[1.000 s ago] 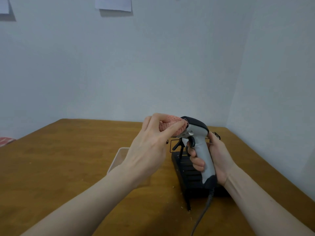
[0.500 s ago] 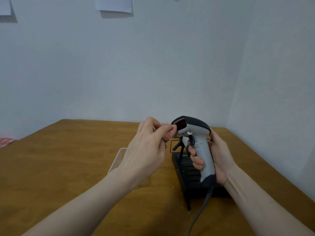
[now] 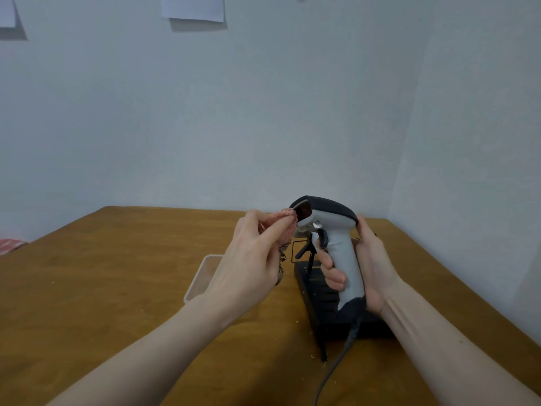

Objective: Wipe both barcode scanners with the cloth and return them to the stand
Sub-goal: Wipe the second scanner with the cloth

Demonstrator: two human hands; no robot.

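My right hand (image 3: 370, 265) grips the grey handle of a barcode scanner (image 3: 336, 235), held upright above the table with its dark window facing left. A grey cable (image 3: 333, 367) hangs from its base. My left hand (image 3: 254, 259) pinches a pink cloth (image 3: 285, 227) that touches the front edge of the scanner's head beside the window. Below the scanner sits the black stand (image 3: 322, 300), partly hidden by my right hand and the scanner. A second scanner is not in sight.
A clear plastic tray (image 3: 202, 276) lies on the wooden table (image 3: 102, 288) behind my left wrist. Walls close the far and right sides. A red cloth edge (image 3: 11, 244) shows at the far left. Crumbs dot the table by the stand.
My left hand drew the cloth off the scanner's head to the left and down, baring the window, then brought it back up against the front edge. The scanner tilted slightly.
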